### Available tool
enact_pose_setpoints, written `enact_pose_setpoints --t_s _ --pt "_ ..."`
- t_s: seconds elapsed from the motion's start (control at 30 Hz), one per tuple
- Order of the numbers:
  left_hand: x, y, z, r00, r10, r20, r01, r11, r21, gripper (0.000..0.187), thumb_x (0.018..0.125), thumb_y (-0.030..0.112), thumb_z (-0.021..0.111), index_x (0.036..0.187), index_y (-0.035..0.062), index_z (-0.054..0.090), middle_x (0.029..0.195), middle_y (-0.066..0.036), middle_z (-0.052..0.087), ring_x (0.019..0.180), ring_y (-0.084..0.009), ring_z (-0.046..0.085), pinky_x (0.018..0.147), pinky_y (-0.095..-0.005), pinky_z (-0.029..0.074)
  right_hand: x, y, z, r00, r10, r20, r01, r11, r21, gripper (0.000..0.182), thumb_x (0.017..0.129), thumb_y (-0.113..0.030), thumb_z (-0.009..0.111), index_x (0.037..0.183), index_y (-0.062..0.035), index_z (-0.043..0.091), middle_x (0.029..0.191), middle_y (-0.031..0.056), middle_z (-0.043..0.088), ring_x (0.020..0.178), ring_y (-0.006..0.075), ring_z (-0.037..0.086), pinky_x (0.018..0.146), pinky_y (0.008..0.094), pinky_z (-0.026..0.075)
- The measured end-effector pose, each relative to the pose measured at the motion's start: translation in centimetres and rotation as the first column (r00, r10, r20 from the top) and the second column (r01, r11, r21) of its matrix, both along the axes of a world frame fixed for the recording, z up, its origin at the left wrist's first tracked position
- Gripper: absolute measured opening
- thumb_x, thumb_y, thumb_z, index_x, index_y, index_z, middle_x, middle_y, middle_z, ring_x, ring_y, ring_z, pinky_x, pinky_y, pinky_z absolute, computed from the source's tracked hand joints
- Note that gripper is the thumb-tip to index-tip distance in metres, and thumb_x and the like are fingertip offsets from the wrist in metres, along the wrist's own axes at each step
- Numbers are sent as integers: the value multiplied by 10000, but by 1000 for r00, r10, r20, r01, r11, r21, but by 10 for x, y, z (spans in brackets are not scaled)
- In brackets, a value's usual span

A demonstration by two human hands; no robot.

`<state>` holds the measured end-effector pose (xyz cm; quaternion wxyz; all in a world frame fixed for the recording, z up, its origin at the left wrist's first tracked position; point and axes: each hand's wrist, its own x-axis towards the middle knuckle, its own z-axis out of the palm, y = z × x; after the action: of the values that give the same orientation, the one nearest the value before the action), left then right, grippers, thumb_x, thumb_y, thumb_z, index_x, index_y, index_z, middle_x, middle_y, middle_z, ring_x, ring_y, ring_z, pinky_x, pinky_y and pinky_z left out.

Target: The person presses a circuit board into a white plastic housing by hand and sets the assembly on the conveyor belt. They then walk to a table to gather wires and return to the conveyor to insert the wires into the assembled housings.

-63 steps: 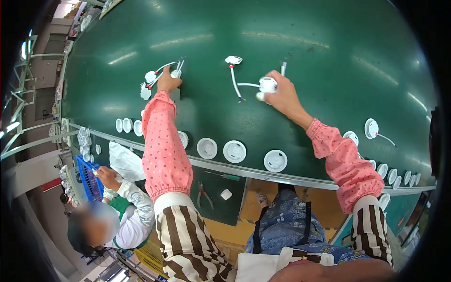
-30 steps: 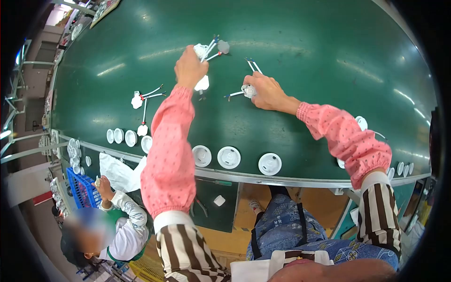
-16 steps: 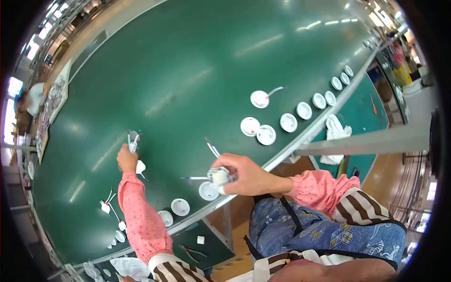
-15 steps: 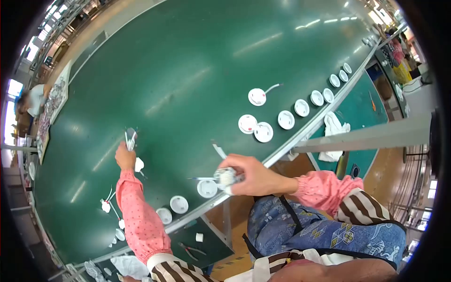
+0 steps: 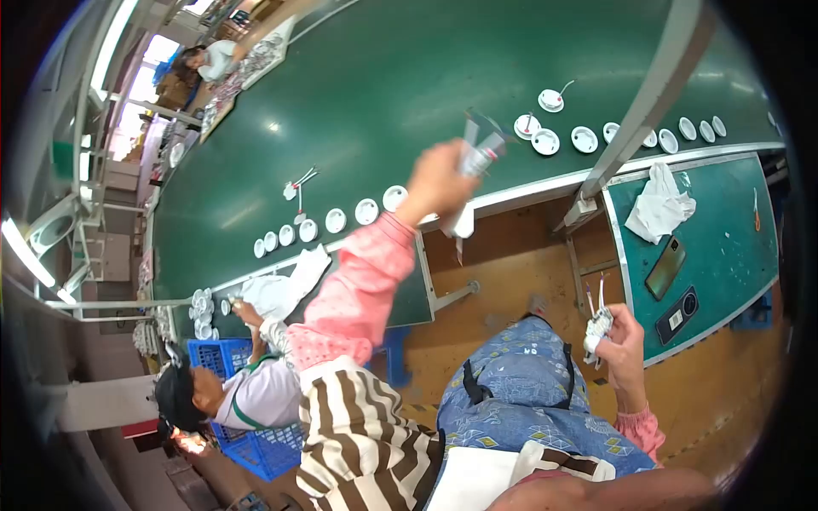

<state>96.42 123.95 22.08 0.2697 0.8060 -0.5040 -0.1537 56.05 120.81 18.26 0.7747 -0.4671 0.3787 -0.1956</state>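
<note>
My left hand [image 5: 439,183] is raised over the bench's front edge, fingers closed round a blurred bundle of white wired parts [image 5: 482,158] with grey strips sticking up. A white piece [image 5: 463,223] with a short lead hangs below that hand. Lower right, beside the small table, my right hand [image 5: 624,341] pinches a small white wired part [image 5: 598,327], its thin leads pointing up. White round cups [image 5: 394,198] stand in a row along the bench edge near my left hand. Another white disc with a lead [image 5: 551,100] lies farther back.
A metal post [image 5: 652,98] crosses the green bench [image 5: 358,102]. The small side table [image 5: 724,213] holds a white cloth [image 5: 660,204], two phones [image 5: 666,267] and orange-handled pliers [image 5: 756,213]. A co-worker [image 5: 247,392] sits at left by blue crates [image 5: 271,447]; another person [image 5: 217,61] works beyond.
My view has turned, bringing the left co-worker into sight. My left hand has lifted from the bench top with its bundle; my right hand has moved off the bench edge, towards the side table.
</note>
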Motion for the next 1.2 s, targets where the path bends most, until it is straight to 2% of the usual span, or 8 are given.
enact_pose_setpoints --t_s 0.1,0.2,0.27,0.33,0.4,0.67,1.1,1.2 --pt "-95 7 -1 969 -149 -200 168 982 82 246 799 137 688 1022 32 678 824 -134 691 729 -227 667 710 -387 537 -47 15 2 995 -96 10 96 995 17 366 730 83 724 1045 -1 558 888 5 601 788 86 590 703 235 491" --pt "-172 7 -19 929 -302 -215 324 943 75 246 829 152 673 1047 39 662 809 -118 678 714 -217 656 686 -383 529 -104 31 1 982 -181 49 179 983 44 378 736 41 739 1075 8 575 920 24 631 818 94 609 723 238 500" --pt "-191 3 -39 904 -263 -336 332 929 166 196 869 155 648 1032 48 668 777 -83 650 719 -169 643 672 -362 525 -126 39 -25 960 -277 47 275 960 44 393 743 8 748 1102 18 587 956 41 653 843 101 623 743 243 510" --pt "-233 -3 -60 867 -383 -321 409 912 18 143 868 120 648 982 33 645 771 -16 620 658 -126 591 612 -320 500 -171 47 -38 939 -342 29 341 939 37 381 751 15 747 1094 11 582 949 32 641 831 97 614 725 245 504" --pt "-292 -18 -46 838 -203 -507 339 921 191 147 845 60 658 984 20 631 780 0 613 649 -96 593 603 -273 487 -227 52 -55 895 -444 54 443 896 17 372 757 27 744 1088 4 575 937 30 631 819 97 606 702 249 498" --pt "-571 -111 -57 780 -265 -567 400 908 125 139 870 47 621 998 -7 629 771 -54 659 606 -119 614 545 -276 493 -520 23 -48 755 -655 -41 653 755 -59 330 766 28 737 1062 3 595 897 2 630 792 58 579 689 232 479" --pt "-745 -245 -61 713 -375 -592 509 858 70 79 872 79 676 894 34 614 732 2 589 588 -93 584 536 -246 457 -669 -65 -83 721 -692 -36 688 722 -72 336 732 0 753 1041 -16 622 861 -10 635 759 53 576 669 225 466" --pt "-766 -287 -73 698 -356 -621 505 860 74 82 876 87 680 890 39 614 742 1 594 583 -103 601 531 -245 459 -695 -116 -102 737 -676 -7 663 724 -190 368 747 -11 763 1077 -2 600 869 7 635 729 65 600 609 239 505"
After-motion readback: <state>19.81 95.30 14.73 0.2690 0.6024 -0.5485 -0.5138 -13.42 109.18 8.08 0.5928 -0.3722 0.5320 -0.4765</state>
